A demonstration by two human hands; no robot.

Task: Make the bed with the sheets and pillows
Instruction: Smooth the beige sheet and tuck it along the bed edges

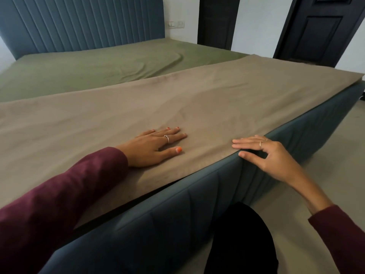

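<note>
A taupe sheet [197, 99] lies flat over the near half of the bed, its far edge running diagonally across the mattress. Beyond it an olive green fitted sheet [102, 62] covers the mattress up to the headboard, with some wrinkles. My left hand [152, 147] rests palm down on the taupe sheet, fingers spread. At the sheet's near edge my right hand [262, 153] has its fingers flat on top and its thumb under the hem, at the bed frame's rim. No pillows are in view.
A blue-grey padded bed frame [177, 210] runs along the near side, and a ribbed blue headboard [83, 22] stands at the back left. Two dark doors [320, 30] stand at the back right. Grey floor [325, 165] lies to the right. My dark-clothed leg [241, 240] is against the frame.
</note>
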